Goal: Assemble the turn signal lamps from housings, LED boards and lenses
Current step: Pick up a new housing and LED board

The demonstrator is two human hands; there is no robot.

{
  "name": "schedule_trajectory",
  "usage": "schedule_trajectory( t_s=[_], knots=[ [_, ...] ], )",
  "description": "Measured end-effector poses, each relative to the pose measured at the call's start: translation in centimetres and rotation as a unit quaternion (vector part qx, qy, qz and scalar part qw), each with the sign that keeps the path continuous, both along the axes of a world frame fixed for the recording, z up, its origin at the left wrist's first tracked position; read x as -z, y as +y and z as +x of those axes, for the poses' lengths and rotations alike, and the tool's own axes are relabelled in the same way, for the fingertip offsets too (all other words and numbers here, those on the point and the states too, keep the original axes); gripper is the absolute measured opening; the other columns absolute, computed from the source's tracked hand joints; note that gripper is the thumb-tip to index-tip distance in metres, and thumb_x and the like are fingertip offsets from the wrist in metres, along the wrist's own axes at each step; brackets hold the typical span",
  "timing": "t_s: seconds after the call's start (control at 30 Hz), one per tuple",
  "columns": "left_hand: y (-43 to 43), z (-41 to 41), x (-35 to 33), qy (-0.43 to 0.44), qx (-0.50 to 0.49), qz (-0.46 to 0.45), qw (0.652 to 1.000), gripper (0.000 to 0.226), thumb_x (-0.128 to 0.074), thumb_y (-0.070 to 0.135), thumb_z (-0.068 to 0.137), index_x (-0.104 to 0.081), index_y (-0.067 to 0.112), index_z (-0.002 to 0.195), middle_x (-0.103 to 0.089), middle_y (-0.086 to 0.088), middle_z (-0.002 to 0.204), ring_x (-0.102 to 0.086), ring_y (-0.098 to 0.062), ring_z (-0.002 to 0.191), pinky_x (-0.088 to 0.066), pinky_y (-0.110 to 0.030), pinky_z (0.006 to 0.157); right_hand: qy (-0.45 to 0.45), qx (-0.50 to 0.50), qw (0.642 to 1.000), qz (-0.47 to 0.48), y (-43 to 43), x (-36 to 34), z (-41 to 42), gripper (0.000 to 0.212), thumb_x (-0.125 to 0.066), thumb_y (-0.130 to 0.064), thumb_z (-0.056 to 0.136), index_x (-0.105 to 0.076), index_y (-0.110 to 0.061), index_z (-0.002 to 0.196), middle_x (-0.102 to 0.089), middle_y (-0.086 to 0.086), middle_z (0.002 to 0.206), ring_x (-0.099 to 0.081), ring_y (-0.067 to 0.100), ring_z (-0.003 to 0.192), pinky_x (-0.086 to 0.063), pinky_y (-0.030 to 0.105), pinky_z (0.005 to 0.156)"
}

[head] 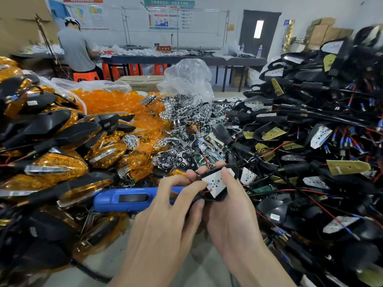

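Both hands hold one black housing [219,196] with a white LED board [215,183] seated in it, low in the middle of the view. My left hand [165,220] grips its left side, thumb and index finger at the board's edge. My right hand [230,208] curls round its right side, thumb lying across the board. A red wire runs out from under the board. Orange lenses [112,100] are heaped at the back left, chrome reflectors [186,125] in the centre, and wired housings with boards [310,141] are piled on the right.
A blue electric screwdriver [128,198] lies on the table just left of my hands. Finished amber lamps [58,164] are stacked on the left. A clear plastic bag [186,77] stands behind the reflectors. A person in grey [76,50] works at a far table.
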State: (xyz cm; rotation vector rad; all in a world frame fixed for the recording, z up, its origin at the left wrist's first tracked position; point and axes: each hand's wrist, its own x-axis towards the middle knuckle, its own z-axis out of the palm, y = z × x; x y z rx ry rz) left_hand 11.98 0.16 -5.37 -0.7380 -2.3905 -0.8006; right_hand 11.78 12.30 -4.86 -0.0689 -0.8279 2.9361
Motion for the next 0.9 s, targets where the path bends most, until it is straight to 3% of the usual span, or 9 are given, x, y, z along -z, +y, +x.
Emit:
schedule_trajectory(
  t_s=[0.2, 0.3, 0.6, 0.73, 0.8, 0.9],
  knots=[
    [-0.23, -0.24, 0.02, 0.024, 0.028, -0.039, 0.999, 0.023, -0.046, 0.034, 0.093, -0.053, 0.044, 0.113, -0.049, 0.006, 0.119, -0.056, -0.006, 0.069, -0.042, -0.022, 0.039, -0.001, 0.011, 1.0, -0.016, -0.1, -0.06, -0.14, 0.011, -0.05, -0.019, 0.099, -0.058, -0.014, 0.104, -0.069, 0.013, 0.084, -0.074, 0.031, 0.081, -0.063, 0.038, 0.072],
    [-0.29, -0.33, 0.05, 0.032, 0.016, -0.048, 0.998, 0.021, -0.045, 0.033, 0.094, -0.056, 0.041, 0.111, -0.053, 0.005, 0.114, -0.06, -0.01, 0.068, -0.044, -0.028, 0.038, -0.007, 0.006, 1.0, -0.011, -0.1, 0.02, -0.11, 0.014, -0.045, -0.018, 0.104, -0.059, -0.014, 0.104, -0.07, 0.014, 0.087, -0.074, 0.032, 0.084, -0.063, 0.039, 0.071],
    [-0.32, -0.33, -0.11, 0.024, -0.003, -0.036, 0.999, 0.022, -0.047, 0.031, 0.092, -0.065, 0.033, 0.105, -0.054, 0.006, 0.107, -0.052, -0.008, 0.06, -0.04, -0.027, 0.037, -0.023, -0.013, 0.999, 0.03, -0.08, 0.06, -0.15, 0.028, -0.038, -0.017, 0.106, -0.065, -0.017, 0.098, -0.073, 0.012, 0.09, -0.074, 0.032, 0.09, -0.057, 0.049, 0.091],
    [-0.68, -0.42, 0.04, 0.024, 0.034, -0.049, 0.998, 0.027, -0.047, 0.036, 0.092, -0.055, 0.039, 0.118, -0.051, 0.004, 0.114, -0.057, -0.009, 0.066, -0.044, -0.028, 0.038, -0.025, -0.02, 0.999, 0.016, -0.03, 0.12, -0.06, 0.014, -0.05, -0.019, 0.095, -0.058, -0.015, 0.106, -0.072, 0.017, 0.098, -0.073, 0.036, 0.096, -0.047, 0.058, 0.105],
    [-0.65, -0.44, -0.01, 0.016, 0.033, -0.058, 0.998, 0.037, -0.047, 0.04, 0.092, -0.05, 0.041, 0.129, -0.051, 0.002, 0.116, -0.059, -0.01, 0.07, -0.045, -0.027, 0.038, -0.017, -0.042, 0.999, 0.006, 0.1, 0.09, 0.13, 0.019, -0.054, -0.023, 0.087, -0.061, -0.015, 0.103, -0.073, 0.017, 0.1, -0.073, 0.035, 0.102, -0.053, 0.053, 0.1],
    [-0.61, -0.41, -0.1, 0.018, 0.028, -0.065, 0.997, 0.04, -0.046, 0.043, 0.093, -0.052, 0.039, 0.133, -0.052, 0.001, 0.111, -0.059, -0.011, 0.073, -0.044, -0.027, 0.038, -0.001, -0.067, 0.997, -0.034, 0.25, 0.08, 0.24, 0.016, -0.049, -0.02, 0.093, -0.06, -0.016, 0.103, -0.071, 0.015, 0.099, -0.072, 0.035, 0.103, -0.06, 0.049, 0.091]
  ],
)
